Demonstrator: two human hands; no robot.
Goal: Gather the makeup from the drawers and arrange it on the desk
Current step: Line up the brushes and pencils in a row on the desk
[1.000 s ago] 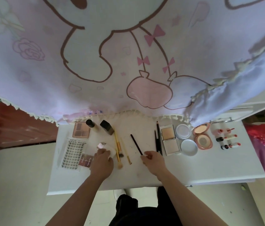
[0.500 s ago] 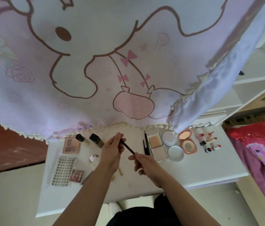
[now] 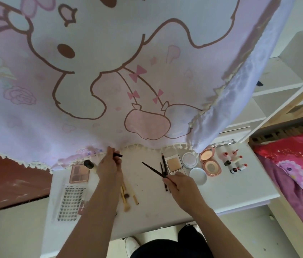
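Observation:
My right hand grips a thin dark pencil-like liner that points up and left above the white desk. Near the curtain's fringe, my left hand pinches a small dark cap. Makeup lies in a row along the desk: an eyeshadow palette, a lash tray, gold-handled brushes, two dark pencils, a square powder compact, round white jars, an open pink compact and several small lipsticks. A dark-capped bottle stands beside my left hand.
A pink cartoon-print curtain hangs low over the desk's back edge. A bed with a red and purple cover stands at the right. White shelves sit behind the desk's right corner. A dark red cabinet is at the left.
The two hands held the capped liner together; now they have pulled apart, the left carrying the cap toward the curtain, the right keeping the liner. The camera tilted upward.

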